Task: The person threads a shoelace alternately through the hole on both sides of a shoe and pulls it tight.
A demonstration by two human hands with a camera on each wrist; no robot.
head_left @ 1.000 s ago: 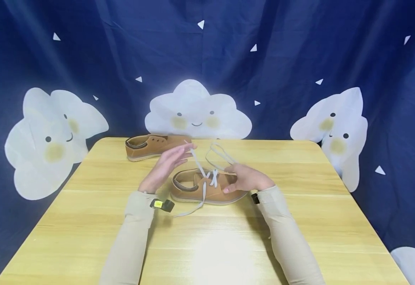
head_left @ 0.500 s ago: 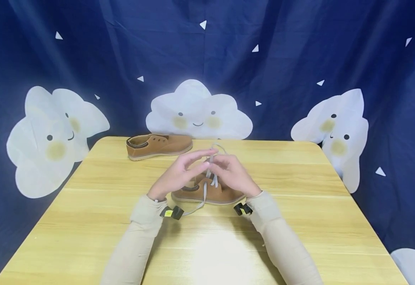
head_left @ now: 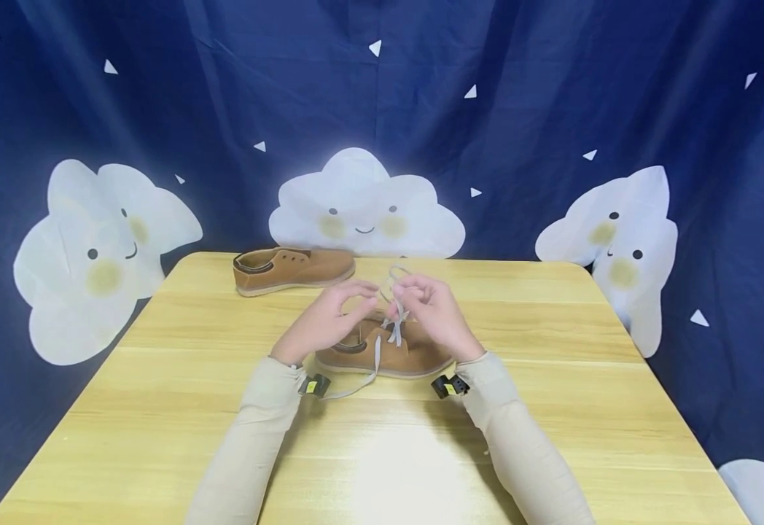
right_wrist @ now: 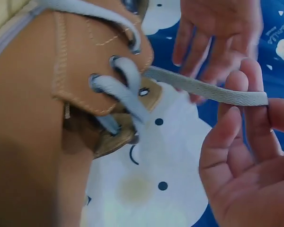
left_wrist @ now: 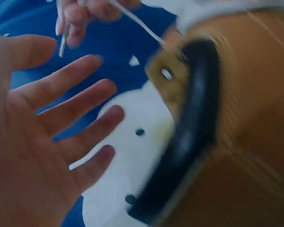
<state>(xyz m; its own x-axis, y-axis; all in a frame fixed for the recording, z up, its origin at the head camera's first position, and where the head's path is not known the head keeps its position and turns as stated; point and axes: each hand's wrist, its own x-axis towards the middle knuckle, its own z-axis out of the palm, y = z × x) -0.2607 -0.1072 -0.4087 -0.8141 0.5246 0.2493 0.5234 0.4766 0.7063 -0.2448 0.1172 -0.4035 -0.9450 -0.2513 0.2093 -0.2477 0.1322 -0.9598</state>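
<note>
A brown shoe (head_left: 415, 357) stands on the table with a pale grey shoelace (right_wrist: 194, 87) threaded through several of its eyelets. My right hand (head_left: 437, 313) is above the toe side and pinches one end of that lace, drawn away from the shoe. In the right wrist view, the lace lies across the fingers (right_wrist: 255, 137), with the thumb against it. On the heel side is my left hand (head_left: 323, 317); in the left wrist view its fingers (left_wrist: 85, 109) are spread and hold nothing. The lace's other end hangs over the near side of the shoe onto the table.
A second brown shoe (head_left: 316, 270), with no lace visible in its eyelets, stands at the back left of the wooden table (head_left: 159, 408). Behind the table hangs a dark blue curtain (head_left: 520, 146) with white clouds. Each wrist carries a small black camera (head_left: 450, 385).
My right hand has lifted off the toe and moved left to the lace. My left hand held the lace up a second ago; it has let go and drawn slightly back from the right hand.
</note>
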